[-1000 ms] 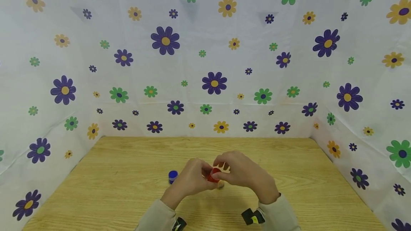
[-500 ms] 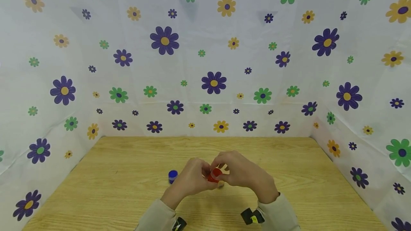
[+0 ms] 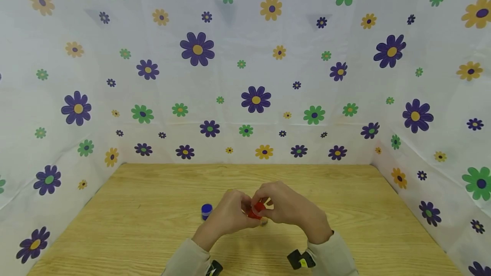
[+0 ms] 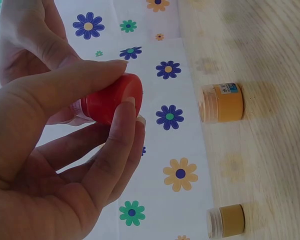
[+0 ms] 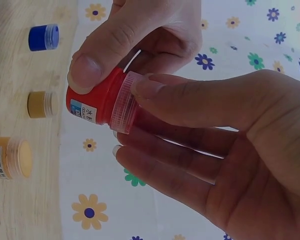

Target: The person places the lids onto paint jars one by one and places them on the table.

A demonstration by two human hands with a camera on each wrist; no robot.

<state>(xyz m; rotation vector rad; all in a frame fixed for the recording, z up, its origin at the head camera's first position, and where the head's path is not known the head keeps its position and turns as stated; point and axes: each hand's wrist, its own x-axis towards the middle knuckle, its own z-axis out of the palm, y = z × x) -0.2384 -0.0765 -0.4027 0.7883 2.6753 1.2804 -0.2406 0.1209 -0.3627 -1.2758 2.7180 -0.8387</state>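
Note:
A small red paint jar (image 5: 94, 92) with a ribbed clear lid (image 5: 126, 102) is held up between both hands, tilted on its side in the right wrist view. My left hand (image 3: 229, 213) grips the red body, thumb on one side and fingers on the other, as the left wrist view shows. My right hand (image 3: 289, 205) pinches the lid between thumb and fingers. The lid sits on the jar's mouth. In the head view the fingers cover much of the jar, and the far side of the lid is hidden.
On the wooden table (image 3: 153, 225) stand a blue paint jar (image 3: 206, 211) left of the hands and an ochre jar (image 5: 40, 104), partly hidden beneath them in the head view. An orange jar (image 4: 225, 103) shows in both wrist views. Flower-printed cloth (image 3: 245, 76) surrounds the table.
My right fingers have shifted slightly left around the lid, closer to my left hand. The red jar stays in much the same place, and my left hand has hardly moved.

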